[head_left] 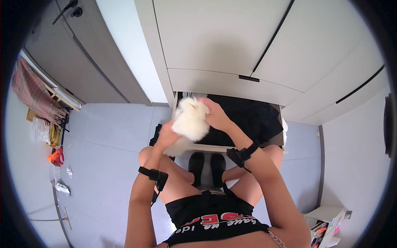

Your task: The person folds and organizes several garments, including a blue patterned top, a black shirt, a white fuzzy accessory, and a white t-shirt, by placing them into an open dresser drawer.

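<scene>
A white, fluffy, fur-like item (191, 119) is held up over the left part of a pulled-out drawer (211, 148). I cannot make out whether it is a soft toy or a fur accessory; a paler, blurred part hangs below it. My left hand (166, 135) grips its lower left side, the fingertips partly sunk in the fluff. At its upper right, my right hand (216, 116) is closed on it, with some fingers hidden. Beneath my hands, folded black clothes (252, 120) fill the drawer. Something striped grey and white lies at its back left corner.
The drawer belongs to a pale cabinet (215, 37) ahead. My knees flank its front, with black shoes (196, 167) just below. A grey door (78, 53) stands left, near a plaid cloth (35, 93) and red-handled scissors (60, 156). A white storage box (326, 214) sits lower right.
</scene>
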`<act>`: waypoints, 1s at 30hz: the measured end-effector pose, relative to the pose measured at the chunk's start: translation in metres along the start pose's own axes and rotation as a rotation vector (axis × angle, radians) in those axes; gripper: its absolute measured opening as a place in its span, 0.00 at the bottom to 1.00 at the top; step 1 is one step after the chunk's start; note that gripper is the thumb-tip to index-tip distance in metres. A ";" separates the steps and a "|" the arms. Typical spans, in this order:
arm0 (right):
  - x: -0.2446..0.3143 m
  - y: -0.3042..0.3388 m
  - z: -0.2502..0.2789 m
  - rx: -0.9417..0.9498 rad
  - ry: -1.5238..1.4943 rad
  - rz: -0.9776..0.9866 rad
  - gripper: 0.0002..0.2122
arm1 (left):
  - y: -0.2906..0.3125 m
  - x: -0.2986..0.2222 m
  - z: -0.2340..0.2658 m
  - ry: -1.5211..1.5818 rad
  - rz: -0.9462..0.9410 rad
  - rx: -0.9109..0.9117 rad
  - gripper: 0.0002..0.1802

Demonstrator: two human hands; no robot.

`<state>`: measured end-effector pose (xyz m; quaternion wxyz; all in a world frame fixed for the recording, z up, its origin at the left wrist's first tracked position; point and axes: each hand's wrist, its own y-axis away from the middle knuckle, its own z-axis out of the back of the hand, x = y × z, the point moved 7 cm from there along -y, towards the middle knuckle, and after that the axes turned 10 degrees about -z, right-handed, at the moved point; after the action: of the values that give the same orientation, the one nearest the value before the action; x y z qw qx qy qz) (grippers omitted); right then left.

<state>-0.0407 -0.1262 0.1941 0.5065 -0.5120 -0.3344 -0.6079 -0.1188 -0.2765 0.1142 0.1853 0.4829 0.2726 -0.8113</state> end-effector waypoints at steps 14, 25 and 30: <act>-0.249 0.002 -0.185 0.452 0.306 -0.324 0.14 | 0.081 0.060 0.130 0.862 0.543 -0.894 0.23; -0.323 0.014 -0.217 0.811 0.313 -0.468 0.17 | 0.064 0.086 0.095 0.808 0.685 -0.905 0.23; -0.311 0.030 -0.161 0.562 -0.666 -0.833 0.23 | 0.078 0.130 0.027 0.897 0.896 -0.849 0.23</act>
<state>-0.0698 -0.1984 -0.1485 0.2097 -0.3474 -0.7953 -0.4505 -0.1537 -0.3588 -0.0113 0.5382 0.7179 0.3883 -0.2102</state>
